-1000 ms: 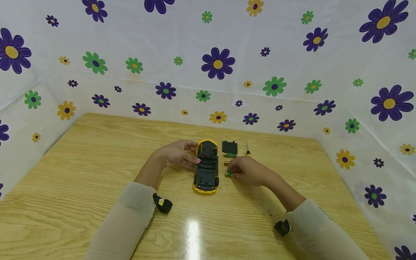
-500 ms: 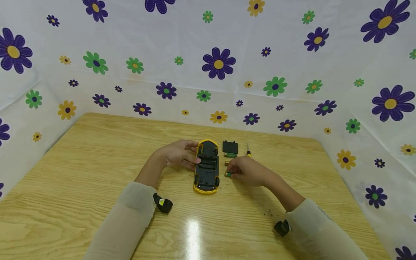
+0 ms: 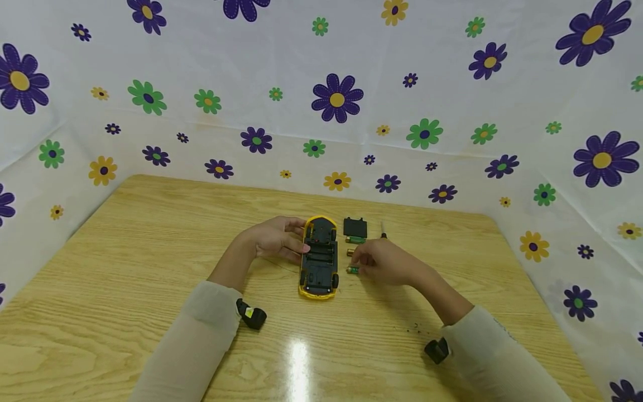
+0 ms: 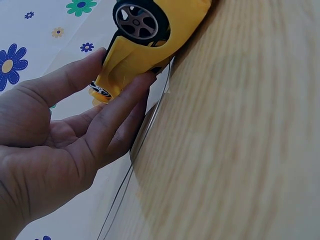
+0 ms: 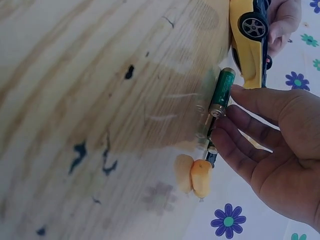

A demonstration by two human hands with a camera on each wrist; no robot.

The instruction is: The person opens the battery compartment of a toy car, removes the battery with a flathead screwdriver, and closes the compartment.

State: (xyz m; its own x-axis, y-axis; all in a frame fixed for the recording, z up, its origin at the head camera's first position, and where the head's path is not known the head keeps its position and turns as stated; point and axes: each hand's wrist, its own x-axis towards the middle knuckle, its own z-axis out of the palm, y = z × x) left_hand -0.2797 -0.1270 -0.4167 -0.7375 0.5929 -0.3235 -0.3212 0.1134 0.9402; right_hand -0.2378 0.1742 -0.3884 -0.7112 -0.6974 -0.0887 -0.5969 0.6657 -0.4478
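Note:
A yellow toy car (image 3: 318,285) lies upside down, its black underside and uncovered battery compartment facing up. My left hand (image 3: 275,240) grips its left side, thumb over the edge; the left wrist view shows fingers along the yellow body (image 4: 132,62). My right hand (image 3: 389,262) hovers at the batteries right of the car, fingers loosely bent. The nearest green battery (image 5: 222,92) lies on the table close to the thumb tip. Just beyond are a gold-ended battery (image 3: 350,252), partly covered by the fingers, and another green battery (image 3: 355,240).
A black battery cover (image 3: 355,227) lies behind the batteries. To its right is a screwdriver (image 3: 383,229), its yellow handle (image 5: 201,178) mostly hidden by the hand in the head view. Small dark specks (image 3: 414,328) dot the table near the right wrist. Flowered cloth surrounds the table.
My right hand has let go of the nearest green battery and shifted slightly away from me; more of that battery shows. The left hand and car have stayed put.

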